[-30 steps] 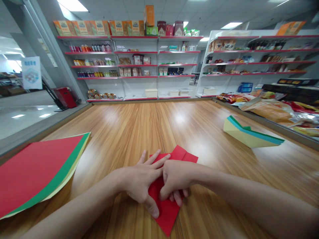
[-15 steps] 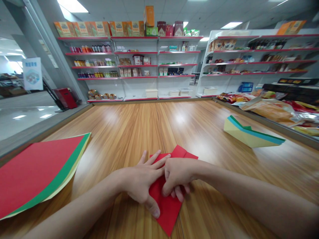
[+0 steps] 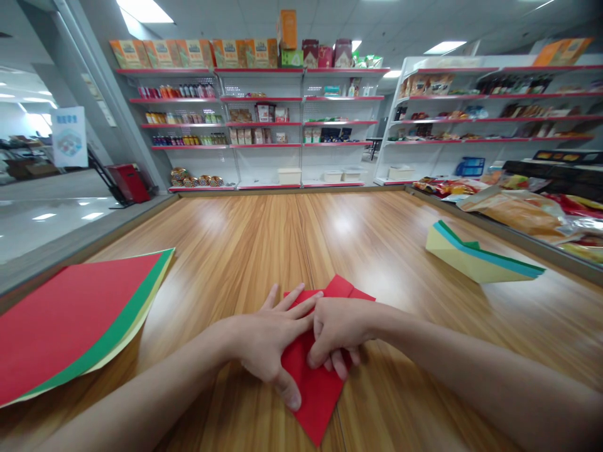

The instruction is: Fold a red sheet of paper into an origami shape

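A piece of folded red paper (image 3: 320, 402) lies on the wooden table near its front edge, one pointed corner toward me. My left hand (image 3: 271, 342) rests flat across its left side, fingers spread and thumb on the paper. Over the middle of the sheet, my right hand (image 3: 336, 333) is closed, its curled fingers and thumb pressed onto the red paper beside the left fingertips. The palms hide part of the folds. A red flap (image 3: 339, 287) shows beyond the hands.
At left lies a stack of coloured sheets (image 3: 89, 320), red on top with green and pale yellow below. A folded paper boat (image 3: 471, 257) in yellow, blue and green stands at right. Packaged food (image 3: 518, 210) borders the table's right side; stocked shelves (image 3: 264, 144) stand behind.
Both hands stay almost still on the red paper. The whole view has shifted slightly, with the surroundings a little further right.
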Tool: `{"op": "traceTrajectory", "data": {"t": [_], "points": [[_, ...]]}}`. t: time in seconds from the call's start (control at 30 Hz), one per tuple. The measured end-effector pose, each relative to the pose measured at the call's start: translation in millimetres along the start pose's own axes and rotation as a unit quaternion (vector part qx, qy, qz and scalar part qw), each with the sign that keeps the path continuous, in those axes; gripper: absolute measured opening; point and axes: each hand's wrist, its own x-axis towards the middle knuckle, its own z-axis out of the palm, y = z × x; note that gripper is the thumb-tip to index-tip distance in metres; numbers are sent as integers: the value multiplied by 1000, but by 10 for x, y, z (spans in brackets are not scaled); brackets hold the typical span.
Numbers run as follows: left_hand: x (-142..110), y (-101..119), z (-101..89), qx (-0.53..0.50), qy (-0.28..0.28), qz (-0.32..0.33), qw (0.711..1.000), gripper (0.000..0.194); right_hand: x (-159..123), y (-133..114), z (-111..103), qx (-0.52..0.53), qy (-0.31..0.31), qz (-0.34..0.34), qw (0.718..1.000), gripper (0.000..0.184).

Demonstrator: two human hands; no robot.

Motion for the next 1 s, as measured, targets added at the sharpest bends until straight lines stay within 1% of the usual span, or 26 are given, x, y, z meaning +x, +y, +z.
{"op": "traceTrajectory", "data": {"t": [0.13, 0.23, 0.37, 0.5, 0.67, 0.83, 1.0], "points": [[4, 2, -14, -2, -15, -7, 1000, 105, -35, -42, 3, -2, 4, 9, 1000, 20], [10, -4, -23, -2, -23, -14, 1000, 110, -49, -51, -5, 4, 9, 4, 1000, 21], [12, -12, -22, 1, -20, -8, 1000, 111, -41, -36, -16, 11, -7, 6, 1000, 21], [5, -6, -14, 1, -19, -11, 1000, 113, -40, -17, -18, 17, 7, 15, 1000, 20], [-6, 11, -11, -2, -13, -12, 1000, 116, -50, -2, -45, 19, -3, 25, 1000, 20], [-2, 13, -14, -3, -15, -11, 1000, 116, -54, -4, -44, 21, 14, 24, 999, 18], [3, 5, -16, -3, -19, -15, 1000, 119, -56, 31, -94, 15, 0, 23, 1000, 21]]}}
